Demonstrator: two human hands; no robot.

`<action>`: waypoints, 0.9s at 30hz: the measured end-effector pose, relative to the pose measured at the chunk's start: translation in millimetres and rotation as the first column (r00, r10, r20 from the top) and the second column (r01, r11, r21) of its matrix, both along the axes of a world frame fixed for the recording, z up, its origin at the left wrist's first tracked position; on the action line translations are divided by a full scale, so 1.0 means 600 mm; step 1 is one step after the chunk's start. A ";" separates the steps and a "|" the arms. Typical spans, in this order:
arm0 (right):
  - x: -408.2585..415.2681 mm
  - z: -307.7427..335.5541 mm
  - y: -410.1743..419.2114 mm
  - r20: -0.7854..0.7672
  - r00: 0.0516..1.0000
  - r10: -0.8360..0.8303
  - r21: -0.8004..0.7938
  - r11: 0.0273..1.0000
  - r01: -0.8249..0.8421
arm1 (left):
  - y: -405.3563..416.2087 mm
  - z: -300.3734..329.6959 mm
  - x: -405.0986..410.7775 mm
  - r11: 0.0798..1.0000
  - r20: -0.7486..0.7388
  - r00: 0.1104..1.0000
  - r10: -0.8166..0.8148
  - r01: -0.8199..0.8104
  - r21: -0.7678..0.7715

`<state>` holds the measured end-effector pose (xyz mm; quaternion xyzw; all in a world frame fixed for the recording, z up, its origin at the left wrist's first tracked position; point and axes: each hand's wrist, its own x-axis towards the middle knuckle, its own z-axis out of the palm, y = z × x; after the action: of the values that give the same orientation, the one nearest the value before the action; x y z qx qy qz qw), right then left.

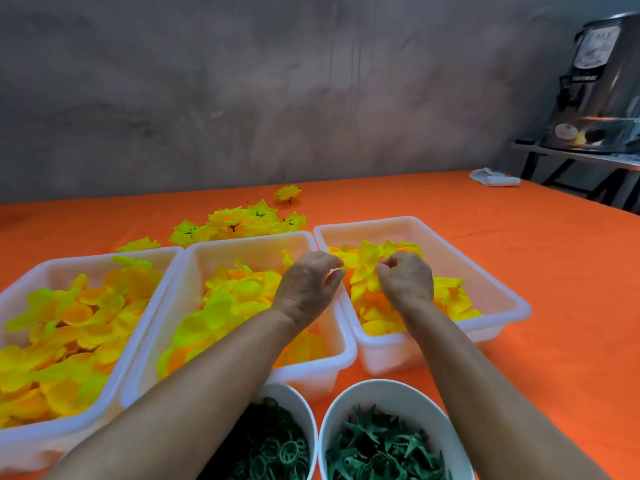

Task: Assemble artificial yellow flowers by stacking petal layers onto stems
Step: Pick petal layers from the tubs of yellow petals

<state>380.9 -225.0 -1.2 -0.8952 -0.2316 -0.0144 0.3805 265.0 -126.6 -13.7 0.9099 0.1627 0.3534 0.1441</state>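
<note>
Three white bins of yellow petal layers stand side by side: a left bin (31, 441), a middle bin (242, 239) and a right bin (498, 289). My right hand (407, 280) is over the right bin, its curled fingers pinching a yellow petal layer (367, 263). My left hand (306, 285) hovers at the gap between the middle and right bins, thumb and fingers curled toward the same petal layer. Finished yellow flowers (242, 221) lie behind the bins. What the left fingers hold is hidden.
Two white bowls sit at the near edge, one with green rings (277, 448), one with green star-shaped calyx pieces (384, 448). An orange cloth (554, 237) covers the table. A white rag (495, 177) lies far right, a metal urn (602, 88) beyond it.
</note>
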 end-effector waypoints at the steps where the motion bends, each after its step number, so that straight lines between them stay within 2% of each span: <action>1: -0.001 0.000 -0.002 -0.016 1.000 0.009 -0.003 1.000 -0.009 | -0.001 -0.002 -0.001 1.000 0.012 1.000 0.008 -0.008 0.006; 4: -0.002 0.001 -0.006 -0.016 0.999 -0.051 -0.009 0.999 0.051 | -0.002 -0.006 -0.001 1.000 0.054 0.998 0.028 -0.029 0.006; 6: -0.004 0.002 -0.008 0.022 0.996 -0.090 0.045 0.995 0.089 | -0.001 -0.007 -0.001 0.998 0.091 0.994 0.055 -0.054 -0.020; 9: -0.003 0.003 -0.007 0.075 0.996 -0.050 0.116 0.992 0.041 | 0.001 -0.007 -0.001 0.991 0.123 0.986 0.111 -0.100 -0.089; 11: 0.002 0.004 -0.006 0.058 0.998 -0.036 0.143 0.989 0.027 | 0.004 -0.007 0.000 0.989 0.126 0.984 0.122 -0.109 -0.103; 16: 0.022 0.011 -0.010 -0.038 0.997 -0.061 0.075 0.995 0.063 | 0.010 -0.008 0.001 0.982 0.132 0.979 0.158 -0.142 -0.124; 20: 0.024 0.005 -0.003 -0.115 0.991 0.070 0.002 0.998 -0.070 | 0.011 -0.008 0.000 0.982 0.134 0.978 0.161 -0.146 -0.118; 21: 0.026 0.003 -0.003 -0.146 0.987 0.059 0.038 0.998 -0.054 | 0.011 -0.008 0.000 0.982 0.138 0.977 0.163 -0.147 -0.114; 23: 0.032 0.002 -0.006 -0.216 0.976 0.013 0.209 0.977 0.033 | 0.011 -0.007 0.000 0.982 0.142 0.976 0.168 -0.153 -0.110; 25: 0.034 0.004 -0.012 -0.259 0.966 -0.016 0.364 0.924 0.113 | 0.011 -0.006 0.000 0.981 0.136 0.976 0.171 -0.157 -0.110; 27: 0.032 0.006 -0.014 -0.317 0.948 0.032 0.478 0.868 0.130 | 0.010 -0.006 0.000 0.981 0.129 0.976 0.172 -0.158 -0.116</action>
<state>399.8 -233.5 2.3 -0.7646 -0.1335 0.0598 0.6277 265.0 -120.7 -17.0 0.8575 0.2457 0.4175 0.1729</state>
